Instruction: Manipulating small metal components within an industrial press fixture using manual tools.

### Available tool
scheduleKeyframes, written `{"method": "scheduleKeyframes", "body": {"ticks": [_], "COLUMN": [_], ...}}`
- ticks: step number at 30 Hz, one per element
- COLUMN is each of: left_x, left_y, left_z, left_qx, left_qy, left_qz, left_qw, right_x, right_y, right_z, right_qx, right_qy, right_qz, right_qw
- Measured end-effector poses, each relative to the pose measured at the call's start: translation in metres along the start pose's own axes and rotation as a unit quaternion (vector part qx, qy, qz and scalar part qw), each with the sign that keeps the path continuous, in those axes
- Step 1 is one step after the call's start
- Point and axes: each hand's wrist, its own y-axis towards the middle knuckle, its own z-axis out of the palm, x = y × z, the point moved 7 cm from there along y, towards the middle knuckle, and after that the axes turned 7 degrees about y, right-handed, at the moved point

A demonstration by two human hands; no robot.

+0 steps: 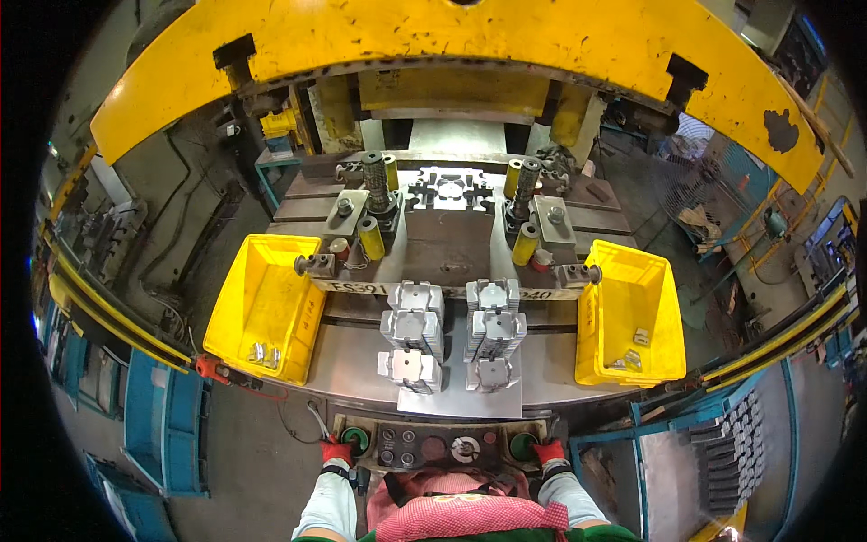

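My left hand (337, 451), in a red glove, is at the left green round button (355, 441) of a control panel (433, 446). My right hand (547, 452), gloved alike, is at the right green button (523, 445). The fingers of both are too small and partly hidden to read. Beyond the panel, several stacks of silver metal parts (414, 331) stand in two columns on a metal sheet (459, 399). Farther back lies a lower die (447, 257) with dark guide posts (525, 188); a bright cut metal piece (450, 188) sits on it.
A yellow bin (233, 312) at left and another yellow bin (675, 316) at right hold a few small metal pieces. The yellow press frame (452, 34) arches overhead. A blue-framed table (664, 479) with rows of dark parts (733, 452) stands at lower right; blue racks (149, 415) are at left.
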Motion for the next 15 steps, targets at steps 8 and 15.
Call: {"method": "scheduleKeyframes", "body": {"ticks": [8, 15], "left_x": [-0.021, -0.012], "left_y": [-0.012, -0.012], "left_z": [0.006, 0.003], "left_qx": [0.043, 0.067], "left_qy": [-0.039, -0.14], "left_qz": [-0.004, -0.026], "left_qw": [0.998, 0.987], "right_x": [-0.014, 0.008], "right_y": [0.005, -0.01], "right_z": [0.0, -0.001], "right_qx": [0.006, 0.04], "right_qy": [0.015, 0.002], "right_qz": [0.015, 0.043], "right_qw": [1.0, 0.998]}}
